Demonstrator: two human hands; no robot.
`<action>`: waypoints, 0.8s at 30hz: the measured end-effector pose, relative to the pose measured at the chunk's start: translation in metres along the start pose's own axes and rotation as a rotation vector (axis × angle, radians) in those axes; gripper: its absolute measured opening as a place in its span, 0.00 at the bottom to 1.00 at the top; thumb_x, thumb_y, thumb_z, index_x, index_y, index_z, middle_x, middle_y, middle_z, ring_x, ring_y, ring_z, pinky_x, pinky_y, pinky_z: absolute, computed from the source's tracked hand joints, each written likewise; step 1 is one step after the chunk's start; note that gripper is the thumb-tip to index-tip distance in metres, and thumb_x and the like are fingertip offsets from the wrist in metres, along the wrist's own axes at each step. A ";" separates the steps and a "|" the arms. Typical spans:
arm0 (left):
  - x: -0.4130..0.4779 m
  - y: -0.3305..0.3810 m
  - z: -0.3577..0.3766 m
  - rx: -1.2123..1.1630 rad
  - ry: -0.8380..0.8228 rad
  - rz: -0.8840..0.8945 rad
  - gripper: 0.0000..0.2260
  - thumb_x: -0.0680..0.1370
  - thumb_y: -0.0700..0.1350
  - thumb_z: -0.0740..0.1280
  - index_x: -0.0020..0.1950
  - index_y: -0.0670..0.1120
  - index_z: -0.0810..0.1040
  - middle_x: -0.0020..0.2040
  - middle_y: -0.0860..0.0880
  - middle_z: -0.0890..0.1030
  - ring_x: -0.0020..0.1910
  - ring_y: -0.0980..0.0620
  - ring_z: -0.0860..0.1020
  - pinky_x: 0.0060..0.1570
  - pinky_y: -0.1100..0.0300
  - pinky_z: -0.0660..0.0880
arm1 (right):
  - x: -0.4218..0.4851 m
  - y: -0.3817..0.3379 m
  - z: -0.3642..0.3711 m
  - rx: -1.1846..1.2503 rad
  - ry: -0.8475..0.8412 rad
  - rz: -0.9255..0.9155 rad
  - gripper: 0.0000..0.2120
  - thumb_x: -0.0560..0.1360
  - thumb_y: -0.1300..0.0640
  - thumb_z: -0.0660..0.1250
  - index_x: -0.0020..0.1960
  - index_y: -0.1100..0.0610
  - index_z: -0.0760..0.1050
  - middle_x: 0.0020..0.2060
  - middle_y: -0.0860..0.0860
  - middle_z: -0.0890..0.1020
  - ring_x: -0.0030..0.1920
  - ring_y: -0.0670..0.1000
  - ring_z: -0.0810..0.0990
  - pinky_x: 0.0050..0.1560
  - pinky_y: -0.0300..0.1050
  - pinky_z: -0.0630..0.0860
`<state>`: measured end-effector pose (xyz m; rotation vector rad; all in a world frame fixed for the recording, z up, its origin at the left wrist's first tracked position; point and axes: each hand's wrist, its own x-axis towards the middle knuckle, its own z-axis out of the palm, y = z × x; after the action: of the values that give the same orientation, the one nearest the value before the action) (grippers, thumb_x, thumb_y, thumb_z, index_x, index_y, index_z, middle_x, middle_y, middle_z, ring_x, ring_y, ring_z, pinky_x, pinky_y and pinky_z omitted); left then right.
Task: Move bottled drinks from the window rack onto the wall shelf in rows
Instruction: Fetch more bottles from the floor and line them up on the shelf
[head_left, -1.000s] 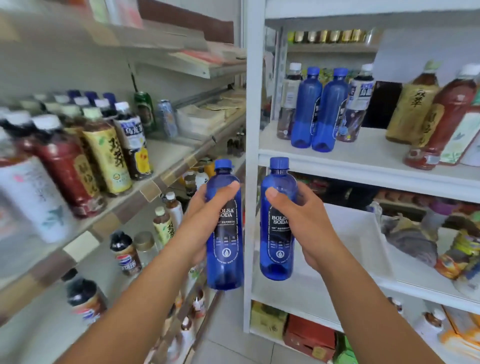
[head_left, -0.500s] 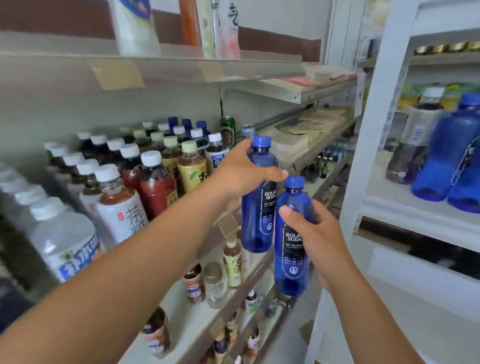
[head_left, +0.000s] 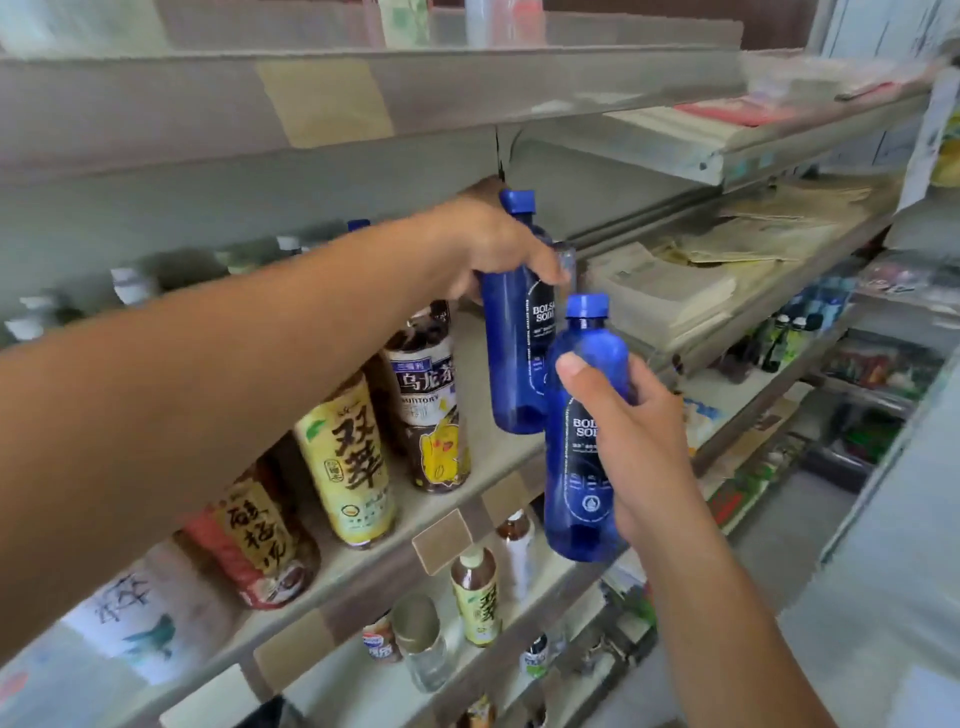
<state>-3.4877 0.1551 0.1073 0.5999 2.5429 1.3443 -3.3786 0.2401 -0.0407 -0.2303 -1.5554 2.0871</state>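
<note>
Over the shelf (head_left: 485, 457), gripped left bottle (head_left: 514, 364) at the shoulder with left hand (head_left: 498, 249), fingers curled round it just below the cap. Stood upright, long axis vertical, base low over bare board just right of the oolong bottle (head_left: 431, 405); could not tell whether the base touched. Clamped right hand (head_left: 639, 441) round right bottle (head_left: 582, 467) at mid-body, thumb laid across the front, label facing out. Hung upright too, nearer the camera and lower, out beyond the shelf's front edge, shoulder overlapping the left bottle's lower body in view; could not tell whether the two touched. Judged left hand the nearer to a placing spot: only a short drop straight down beside the tea row. Judged right bottle to need a lift up and inward over the edge, into the gap between left bottle and papers (head_left: 660, 296). Noted risk of knocking the oolong bottle if set down too far left.
</note>
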 end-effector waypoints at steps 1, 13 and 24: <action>0.012 0.000 0.000 0.051 0.028 -0.011 0.20 0.67 0.40 0.80 0.53 0.45 0.74 0.45 0.48 0.82 0.41 0.52 0.83 0.39 0.58 0.81 | 0.012 0.002 0.001 0.010 -0.015 -0.008 0.09 0.73 0.52 0.75 0.52 0.52 0.81 0.45 0.50 0.87 0.43 0.48 0.85 0.42 0.47 0.79; 0.080 -0.026 -0.011 0.726 0.037 -0.069 0.20 0.72 0.43 0.77 0.58 0.41 0.73 0.39 0.47 0.74 0.29 0.48 0.75 0.19 0.62 0.68 | 0.103 0.027 0.029 0.037 -0.240 -0.150 0.07 0.76 0.52 0.72 0.53 0.50 0.80 0.42 0.45 0.85 0.42 0.45 0.83 0.41 0.40 0.79; 0.098 -0.043 -0.030 0.768 -0.047 -0.092 0.17 0.69 0.46 0.79 0.53 0.44 0.77 0.41 0.49 0.75 0.34 0.50 0.74 0.25 0.61 0.70 | 0.126 0.063 0.038 -0.033 -0.352 -0.179 0.12 0.73 0.52 0.71 0.57 0.48 0.79 0.43 0.41 0.84 0.44 0.41 0.82 0.45 0.36 0.77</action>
<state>-3.5978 0.1543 0.0894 0.5991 2.9524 0.2724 -3.5214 0.2589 -0.0657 0.2702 -1.7380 2.0384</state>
